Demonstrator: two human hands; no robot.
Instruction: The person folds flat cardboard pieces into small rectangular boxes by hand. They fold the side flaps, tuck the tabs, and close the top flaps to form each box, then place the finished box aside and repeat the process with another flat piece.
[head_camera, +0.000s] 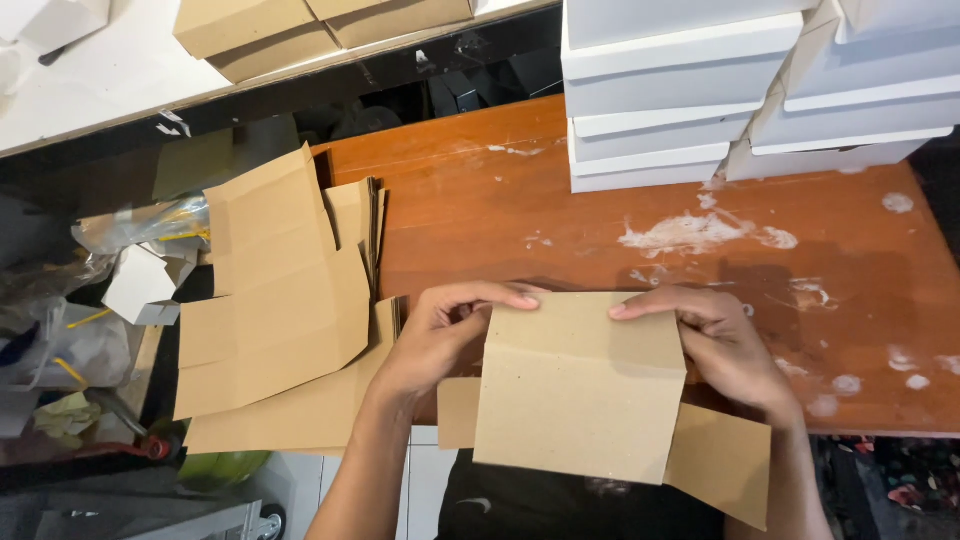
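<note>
I hold a flat brown cardboard box blank (580, 385) with both hands at the near edge of a reddish wooden table (560, 190). My left hand (440, 335) grips its upper left edge, thumb and fingers pinching the top panel. My right hand (725, 340) grips the upper right edge, index finger laid along the top fold. The blank's top panel is folded up toward me, and side flaps stick out at lower left and lower right.
A stack of unfolded brown cardboard blanks (275, 300) lies at the table's left end. White closed boxes (740, 90) are piled at the back right. Brown folded boxes (300, 25) sit on a white shelf behind. Plastic bags and clutter (90, 300) fill the left.
</note>
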